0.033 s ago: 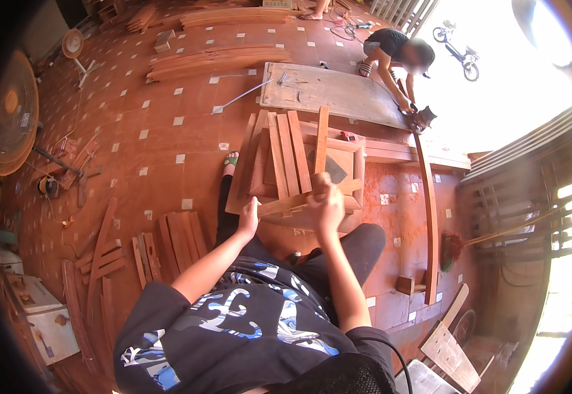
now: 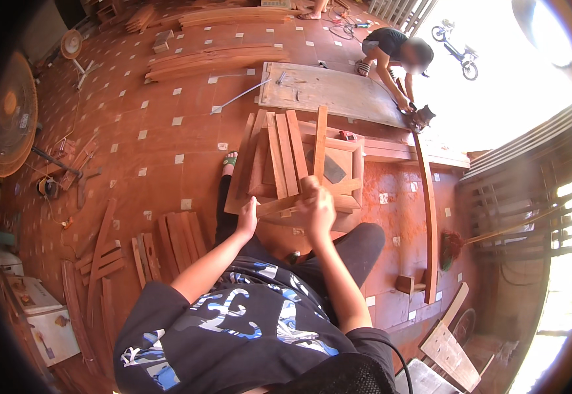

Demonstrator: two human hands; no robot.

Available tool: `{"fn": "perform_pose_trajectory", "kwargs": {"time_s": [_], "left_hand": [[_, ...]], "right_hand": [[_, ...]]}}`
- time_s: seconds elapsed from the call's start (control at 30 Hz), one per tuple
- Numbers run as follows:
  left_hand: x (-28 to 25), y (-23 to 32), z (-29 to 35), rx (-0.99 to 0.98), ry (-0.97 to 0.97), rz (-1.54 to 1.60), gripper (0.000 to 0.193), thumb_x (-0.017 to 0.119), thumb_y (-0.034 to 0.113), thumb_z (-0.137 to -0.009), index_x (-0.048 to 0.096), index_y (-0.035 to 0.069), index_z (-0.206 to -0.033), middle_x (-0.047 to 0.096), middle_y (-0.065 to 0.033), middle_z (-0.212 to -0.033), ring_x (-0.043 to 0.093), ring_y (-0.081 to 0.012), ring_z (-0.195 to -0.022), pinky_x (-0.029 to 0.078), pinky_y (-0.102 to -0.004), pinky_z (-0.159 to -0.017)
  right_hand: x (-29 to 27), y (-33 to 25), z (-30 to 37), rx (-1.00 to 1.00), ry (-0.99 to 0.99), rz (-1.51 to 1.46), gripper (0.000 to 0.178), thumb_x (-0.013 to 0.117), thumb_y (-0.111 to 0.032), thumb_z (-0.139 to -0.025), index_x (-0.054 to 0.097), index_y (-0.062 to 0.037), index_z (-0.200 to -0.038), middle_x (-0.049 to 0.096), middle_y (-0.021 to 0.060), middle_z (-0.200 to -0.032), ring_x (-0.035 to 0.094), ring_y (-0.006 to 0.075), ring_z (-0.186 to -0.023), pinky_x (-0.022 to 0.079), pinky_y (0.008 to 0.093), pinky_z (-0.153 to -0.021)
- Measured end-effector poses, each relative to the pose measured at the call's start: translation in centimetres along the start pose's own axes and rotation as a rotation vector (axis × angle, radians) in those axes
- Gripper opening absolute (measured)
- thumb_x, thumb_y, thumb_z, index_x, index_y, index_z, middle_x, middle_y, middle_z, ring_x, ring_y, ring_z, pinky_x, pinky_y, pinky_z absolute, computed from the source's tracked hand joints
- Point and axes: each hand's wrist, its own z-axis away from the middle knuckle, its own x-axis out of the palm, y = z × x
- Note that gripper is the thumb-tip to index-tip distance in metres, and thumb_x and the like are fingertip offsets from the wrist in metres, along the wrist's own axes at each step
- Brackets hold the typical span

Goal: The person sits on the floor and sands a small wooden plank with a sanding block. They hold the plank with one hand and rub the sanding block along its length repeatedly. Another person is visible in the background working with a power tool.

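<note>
My left hand (image 2: 248, 218) is closed around the left end of a wooden strip (image 2: 276, 207) lying crosswise over a framed wooden panel (image 2: 358, 167) in front of me. My right hand (image 2: 317, 211) is closed over the same strip further right. A small brown block-like piece (image 2: 310, 186) shows at its fingers; its kind cannot be made out. Several loose wooden strips (image 2: 286, 154) lie side by side on the panel beyond my hands, with one longer strip (image 2: 320, 141) to their right. A dark grey flat piece (image 2: 332, 169) and a red tape measure (image 2: 347, 136) also rest there.
Ahead, a crouching person holds a power tool (image 2: 422, 118) at a long wooden beam (image 2: 427, 217). A worn board (image 2: 338, 92) lies beyond the panel. Wood pieces (image 2: 181, 236) lie to my left, near a large fan (image 2: 11, 115). A broom (image 2: 451, 249) stands right.
My right hand has shifted left and slightly nearer along the strip, with the small brown piece. My left hand stays at the strip's left end.
</note>
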Motion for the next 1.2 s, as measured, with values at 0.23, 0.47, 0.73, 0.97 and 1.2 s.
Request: {"fn": "perform_pose_trajectory", "kwargs": {"time_s": [0.23,0.47,0.73,0.97,1.2], "left_hand": [[-0.3,1.1,-0.8,-0.073,-0.101,0.031,0.045,0.044,0.055,-0.106,0.057,0.015,-0.089,0.045,0.0053,-0.059,0.037,-0.0056,-0.042,0.026,-0.0229,-0.039],[0.0,1.2,-0.9,0.053,-0.030,-0.064,0.045,0.045,0.055,-0.106,0.056,0.017,-0.086,0.044,0.0061,-0.059,0.038,-0.0043,-0.043,0.026,-0.0227,-0.039],[0.2,1.9,-0.6,-0.048,-0.090,-0.001,0.043,0.045,0.055,-0.106,0.054,0.018,-0.086,0.040,0.0081,-0.058,0.032,-0.0036,-0.042,0.021,-0.0226,-0.039],[0.0,2.1,-0.5,-0.075,-0.103,0.012,0.047,0.043,0.061,-0.104,0.053,0.018,-0.088,0.041,0.0075,-0.059,0.033,-0.0040,-0.043,0.023,-0.0227,-0.040],[-0.4,1.9,-0.6,-0.116,-0.193,0.107,0.056,0.043,0.066,-0.102,0.057,0.013,-0.093,0.042,0.0060,-0.059,0.039,-0.0061,-0.045,0.026,-0.0245,-0.041]], "right_hand": [[-1.0,-5.7,0.8,-0.198,-0.305,-0.159,0.043,0.081,-0.021,-0.073,0.061,-0.0075,-0.109,0.060,0.0128,-0.103,0.067,0.0333,-0.093,0.058,0.0445,-0.075],[-2.3,4.4,-4.2,0.114,-0.021,0.009,0.041,0.078,-0.027,-0.078,0.055,-0.0092,-0.107,0.060,0.0128,-0.105,0.065,0.0381,-0.091,0.056,0.0498,-0.071],[-2.5,8.5,-7.2,0.332,0.102,-0.132,0.049,0.075,-0.031,-0.082,0.053,-0.0049,-0.117,0.058,0.0170,-0.118,0.065,0.0410,-0.099,0.054,0.0497,-0.081],[-1.3,4.6,-3.4,0.210,0.075,-0.011,0.040,0.080,-0.026,-0.076,0.057,-0.0088,-0.105,0.063,0.0150,-0.099,0.067,0.0360,-0.087,0.055,0.0468,-0.073],[-1.6,-7.1,2.6,-0.325,-0.403,-0.225,0.042,0.078,-0.027,-0.076,0.062,-0.0079,-0.109,0.061,0.0143,-0.098,0.068,0.0320,-0.093,0.059,0.0449,-0.071]]}}
